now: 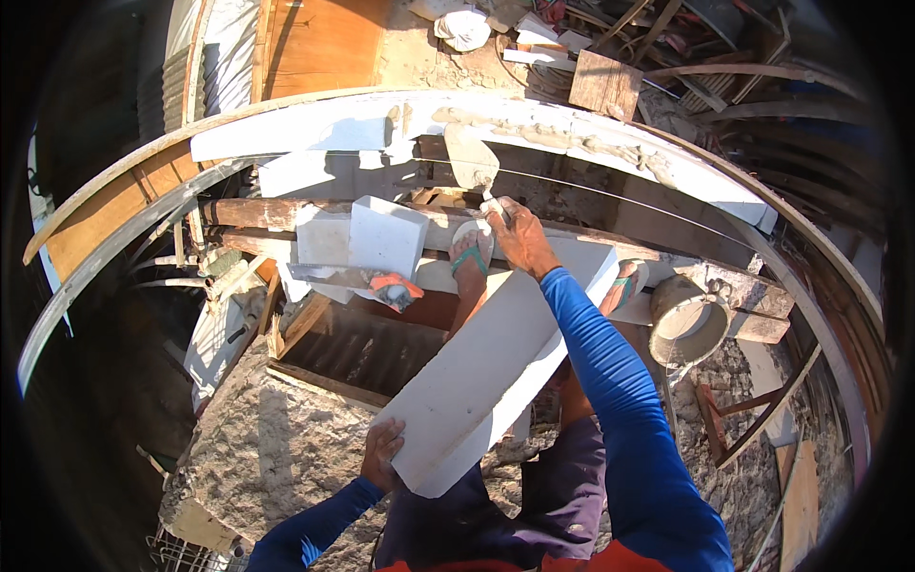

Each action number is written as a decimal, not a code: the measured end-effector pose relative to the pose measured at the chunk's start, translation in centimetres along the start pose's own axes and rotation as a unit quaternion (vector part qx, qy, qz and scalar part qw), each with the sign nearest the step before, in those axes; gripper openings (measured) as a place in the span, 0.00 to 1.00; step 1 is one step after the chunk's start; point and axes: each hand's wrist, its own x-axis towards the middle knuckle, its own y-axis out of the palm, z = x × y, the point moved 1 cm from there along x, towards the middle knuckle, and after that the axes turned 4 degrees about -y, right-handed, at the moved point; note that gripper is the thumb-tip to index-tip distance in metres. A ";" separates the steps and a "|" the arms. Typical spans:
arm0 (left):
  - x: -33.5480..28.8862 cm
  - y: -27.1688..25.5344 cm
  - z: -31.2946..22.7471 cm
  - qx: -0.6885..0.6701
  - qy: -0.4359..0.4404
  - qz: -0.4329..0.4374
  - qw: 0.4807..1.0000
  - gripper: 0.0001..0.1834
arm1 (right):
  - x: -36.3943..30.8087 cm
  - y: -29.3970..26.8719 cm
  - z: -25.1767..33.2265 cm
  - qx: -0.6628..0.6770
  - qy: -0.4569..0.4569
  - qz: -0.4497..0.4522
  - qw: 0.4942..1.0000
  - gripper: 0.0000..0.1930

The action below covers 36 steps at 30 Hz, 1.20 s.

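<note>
A long white lightweight block (477, 377) slants across my lap and legs. My left hand (383, 454) grips its near left end, fingers closed on the edge. Beyond the block's far end, my right hand (519, 238) is wrapped around the handle of a mortar-coated trowel (470, 160). The blade points away from me, against the course of white blocks (286, 136). Wet grey mortar (581, 143) lies in a lumpy strip along the top of that course, right of the trowel. A taut string (591, 186) crosses just on my side of it.
A handsaw (334, 276) with an orange-and-grey handle rests by upright white blocks (386, 234). Right of my feet stands a mortar-smeared bucket (688, 324). Timber beams (253, 214) run beneath the course; a dark framed opening (357, 348) lies left of my legs. Scrap wood (734, 57) is piled far right.
</note>
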 end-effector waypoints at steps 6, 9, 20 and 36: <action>-0.4 0.2 1.2 -0.001 0.005 -0.005 1.000 0.33 | 6.1 14.3 1.2 0.021 -0.066 -0.163 0.984 0.29; -1.3 0.8 2.6 -0.005 0.012 -0.006 1.000 0.32 | 6.5 16.4 2.3 0.083 -0.054 -0.219 0.971 0.27; -0.5 -0.4 3.0 0.003 0.012 0.009 1.000 0.33 | 2.4 20.0 4.5 0.148 -0.076 -0.270 0.949 0.27; 0.8 -0.9 0.5 0.022 0.035 -0.003 0.999 0.38 | 6.3 15.0 2.8 0.173 0.018 -0.158 0.972 0.28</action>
